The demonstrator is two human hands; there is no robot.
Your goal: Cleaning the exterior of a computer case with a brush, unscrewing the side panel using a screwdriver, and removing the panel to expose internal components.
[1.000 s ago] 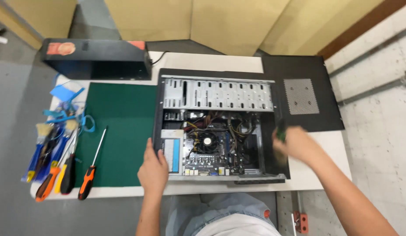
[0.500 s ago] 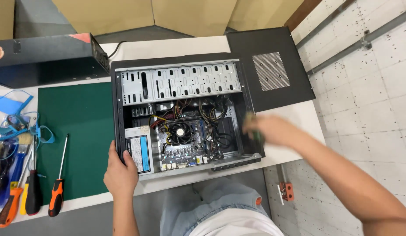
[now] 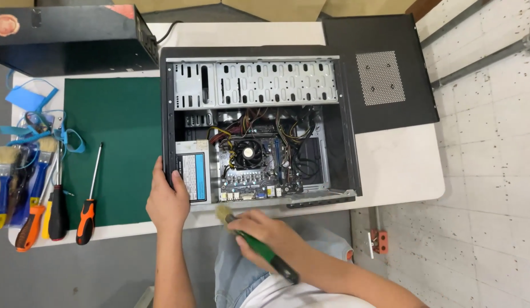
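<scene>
An open black computer case (image 3: pixel 348 142) lies on its side on the white table (image 3: pixel 402 165), with the motherboard, fan and cables showing inside. My left hand (image 3: pixel 167 199) grips the case's near left corner, beside the power supply (image 3: pixel 192 177). My right hand (image 3: pixel 262 235) holds a green-handled brush (image 3: pixel 259 248) in front of the case's near edge. The brush's pale bristles (image 3: pixel 222 212) point up at the case's lower rim.
A green mat (image 3: pixel 119 142) lies left of the case. On the mat rests an orange-handled screwdriver (image 3: pixel 87 217). More screwdrivers, paintbrushes (image 3: pixel 2 182) and blue straps lie at the table's left end. A black side panel (image 3: pixel 385 71) lies at the right and a black box (image 3: pixel 71 40) at the far left.
My right hand has come away from the case's right side to its near edge and now holds the brush in plain view. My left hand stays on the left corner. The camera moved closer.
</scene>
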